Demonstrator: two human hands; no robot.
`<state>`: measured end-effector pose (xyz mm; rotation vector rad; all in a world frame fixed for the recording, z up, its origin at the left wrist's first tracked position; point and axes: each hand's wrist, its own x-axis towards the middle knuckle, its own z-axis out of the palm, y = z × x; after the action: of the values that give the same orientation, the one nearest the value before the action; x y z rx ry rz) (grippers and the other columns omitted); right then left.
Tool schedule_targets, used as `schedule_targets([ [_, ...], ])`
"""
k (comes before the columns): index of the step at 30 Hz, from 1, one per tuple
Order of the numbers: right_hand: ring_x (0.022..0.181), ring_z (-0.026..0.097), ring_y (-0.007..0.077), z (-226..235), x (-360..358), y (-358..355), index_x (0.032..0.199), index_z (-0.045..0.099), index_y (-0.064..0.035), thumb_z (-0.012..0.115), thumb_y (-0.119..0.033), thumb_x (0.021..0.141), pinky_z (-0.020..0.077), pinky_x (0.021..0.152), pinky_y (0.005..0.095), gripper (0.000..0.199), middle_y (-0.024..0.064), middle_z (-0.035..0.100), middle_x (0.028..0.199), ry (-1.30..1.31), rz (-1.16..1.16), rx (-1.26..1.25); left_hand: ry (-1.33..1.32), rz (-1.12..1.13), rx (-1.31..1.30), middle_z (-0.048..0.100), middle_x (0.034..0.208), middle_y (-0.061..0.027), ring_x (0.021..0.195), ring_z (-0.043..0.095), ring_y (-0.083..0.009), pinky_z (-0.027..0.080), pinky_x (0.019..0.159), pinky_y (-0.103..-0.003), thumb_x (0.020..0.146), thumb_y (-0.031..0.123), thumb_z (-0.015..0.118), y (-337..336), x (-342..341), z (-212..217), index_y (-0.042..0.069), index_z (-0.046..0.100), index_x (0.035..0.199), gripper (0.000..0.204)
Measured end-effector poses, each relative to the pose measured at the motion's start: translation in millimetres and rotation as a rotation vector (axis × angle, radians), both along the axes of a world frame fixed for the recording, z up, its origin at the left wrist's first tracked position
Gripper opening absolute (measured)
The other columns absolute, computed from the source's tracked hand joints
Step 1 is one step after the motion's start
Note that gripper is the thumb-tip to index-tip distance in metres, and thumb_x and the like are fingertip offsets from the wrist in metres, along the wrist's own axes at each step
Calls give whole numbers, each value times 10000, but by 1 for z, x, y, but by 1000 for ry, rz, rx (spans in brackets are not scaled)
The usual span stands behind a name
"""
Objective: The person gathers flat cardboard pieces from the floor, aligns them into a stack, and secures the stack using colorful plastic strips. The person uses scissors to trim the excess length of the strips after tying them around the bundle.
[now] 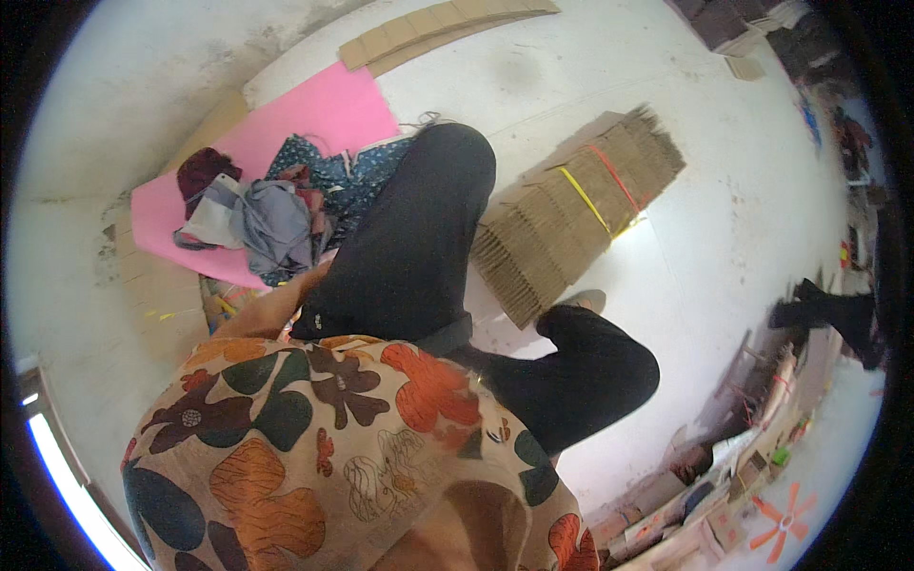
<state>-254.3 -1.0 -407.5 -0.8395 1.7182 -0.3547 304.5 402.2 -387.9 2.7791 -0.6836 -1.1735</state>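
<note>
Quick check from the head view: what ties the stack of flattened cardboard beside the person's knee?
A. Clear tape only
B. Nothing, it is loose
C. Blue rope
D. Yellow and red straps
D: a yellow strap and a red strap cross the cardboard stack lying on the floor by the knee; neither hand is in view.

A heap of crumpled clothes [262,214], grey, dark red and blue-patterned, lies loose on a pink sheet [324,109]. No fingers show; the left sleeve [271,309] ends just below the heap, so it is nearest that hand. A bundle of flattened cardboard [571,214], fanned and bound by yellow and red straps, lies flat, well apart to its right.
</note>
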Motion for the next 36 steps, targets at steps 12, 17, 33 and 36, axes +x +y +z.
schedule_targets([
  [12,476,533,205,69,-36,118,870,563,-70,596,-274,811,431,394,342,215,66,528,618,-308,-300,-26,-66,124,-1143,599,1068,-57,897,548,-127,435,778,-246,792,4,533,-121,25,215,40,546,1176,387],
  [17,534,558,252,13,-67,201,839,581,-36,555,-307,869,469,479,368,274,107,564,662,-336,-355,56,-323,-1026,-1925,572,972,-103,787,522,-150,453,714,-269,749,50,559,-166,-76,462,-78,466,1216,492],
  [33,352,357,184,39,-16,82,832,537,-4,527,-180,891,317,320,322,186,64,371,473,-548,-668,-149,159,-1141,-1982,594,1015,-92,850,539,-146,448,731,-265,788,97,581,-152,-98,489,-27,515,1182,418],
  [36,318,319,171,54,-34,8,831,529,2,522,-156,895,289,290,313,171,56,334,437,-671,-712,-254,216,-1125,-2073,598,1023,-90,862,542,-145,447,734,-265,796,105,585,-163,-115,485,-18,524,1176,404],
])
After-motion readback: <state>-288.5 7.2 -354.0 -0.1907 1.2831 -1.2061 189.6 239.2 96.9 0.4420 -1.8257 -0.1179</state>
